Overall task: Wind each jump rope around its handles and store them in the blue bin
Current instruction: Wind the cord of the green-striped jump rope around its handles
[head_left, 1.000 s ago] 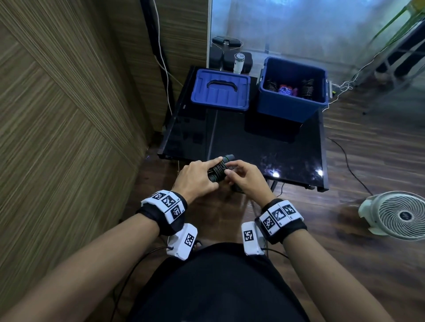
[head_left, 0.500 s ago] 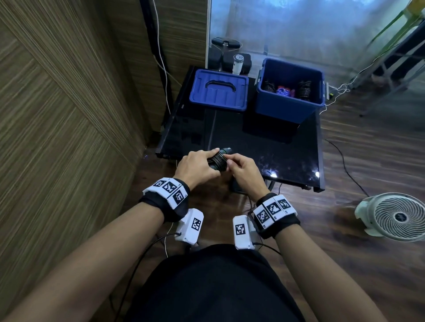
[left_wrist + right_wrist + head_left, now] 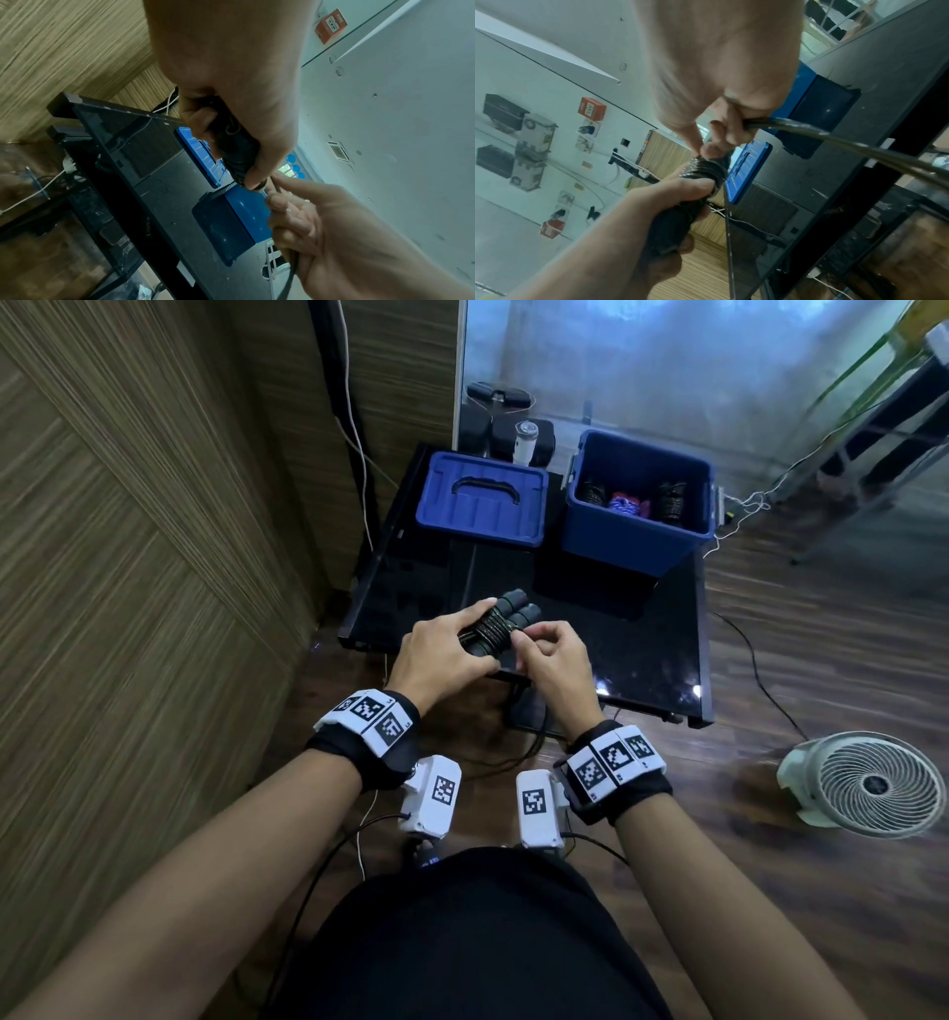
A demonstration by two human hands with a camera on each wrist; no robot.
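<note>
Black table (image 3: 642,649): glossy top, its near edge just below the two hands; its left edge runs close along the wood-grain wall panel (image 3: 128,608), its right edge faces open wooden floor (image 3: 821,618). Bare tabletop lies between the hands and the containers at the far side.

Blue lid (image 3: 480,505): flat on the far left of the table, handle uppermost, just beside the blue bin (image 3: 637,541), which stands open at the far right corner. Inside the bin lie three wound bundles, two dark and one blue-and-red between them.

White fan (image 3: 868,785): on the floor to the right, well apart from the table. A black cable (image 3: 755,670) trails across the floor between fan and table. White cords hang down the wall behind the lid. Dark objects and a small white bottle (image 3: 525,443) sit on the floor beyond the table.

Jump rope (image 3: 495,629): held in the air over the table's near edge, well short of the bin. Two dark handles (image 3: 516,608) lie side by side, ends pointing toward the bin, with close black coils wound round their middle. A loose length of rope (image 3: 847,146) runs from the coils through the right hand and away.

Left hand (image 3: 441,654): fingers and thumb wrapped round the handles below the coils.

Right hand (image 3: 549,660): fingers curled, pinching the loose rope right at the coils.
</note>
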